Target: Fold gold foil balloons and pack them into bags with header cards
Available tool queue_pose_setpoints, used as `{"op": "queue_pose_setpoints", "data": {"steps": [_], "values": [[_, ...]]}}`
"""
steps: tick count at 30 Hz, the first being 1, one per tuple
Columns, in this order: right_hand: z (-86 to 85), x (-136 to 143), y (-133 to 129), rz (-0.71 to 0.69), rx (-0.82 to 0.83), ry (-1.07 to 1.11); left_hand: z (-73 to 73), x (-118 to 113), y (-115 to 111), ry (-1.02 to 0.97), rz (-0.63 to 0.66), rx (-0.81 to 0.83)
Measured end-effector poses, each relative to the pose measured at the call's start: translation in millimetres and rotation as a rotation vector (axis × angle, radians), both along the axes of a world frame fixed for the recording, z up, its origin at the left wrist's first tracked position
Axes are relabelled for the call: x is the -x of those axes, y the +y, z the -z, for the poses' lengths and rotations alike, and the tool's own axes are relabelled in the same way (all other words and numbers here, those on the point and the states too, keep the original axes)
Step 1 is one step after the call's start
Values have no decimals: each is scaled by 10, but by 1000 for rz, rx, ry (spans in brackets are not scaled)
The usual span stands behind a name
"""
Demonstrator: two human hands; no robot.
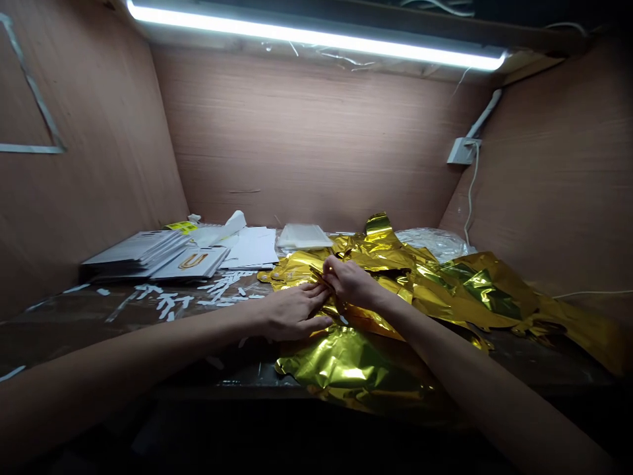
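Observation:
A heap of flat gold foil balloons (341, 359) covers the middle and right of the table, crinkled and shiny, one hanging over the front edge. My left hand (295, 311) lies on the foil with its fingers stretched out, pressing it down. Just beyond its fingertips, my right hand (349, 280) is closed in a pinch on a folded part of a gold foil balloon. The fingers partly hide the pinched piece.
At the left stand stacks of white cards (133, 254), one printed with a gold U. White paper strips (171, 303) lie scattered in front. Clear plastic (435, 243) rests behind the foil. Wooden walls enclose the table under a lamp tube (316, 36); a socket box (462, 152) with a cable is at right.

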State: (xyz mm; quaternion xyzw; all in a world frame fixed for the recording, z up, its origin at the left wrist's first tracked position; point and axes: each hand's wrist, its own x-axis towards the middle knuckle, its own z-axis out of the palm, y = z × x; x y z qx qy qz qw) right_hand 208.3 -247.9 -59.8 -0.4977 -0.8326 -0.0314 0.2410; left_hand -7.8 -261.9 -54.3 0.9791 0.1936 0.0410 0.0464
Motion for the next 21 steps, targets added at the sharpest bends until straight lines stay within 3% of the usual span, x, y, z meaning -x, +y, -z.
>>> {"op": "queue_pose_setpoints", "data": {"steps": [7,12,16,21], "values": [[37,10,-79,-187,2,-227,-3,91,151,-89,105,81],[29,87,-124,-157,85,-299,112,121,310,-346,9,17],[34,161,-161,-153,118,-339,145,136,356,-551,-82,-149],[7,155,-206,-136,118,-375,143,170,360,-355,-48,-188]]}}
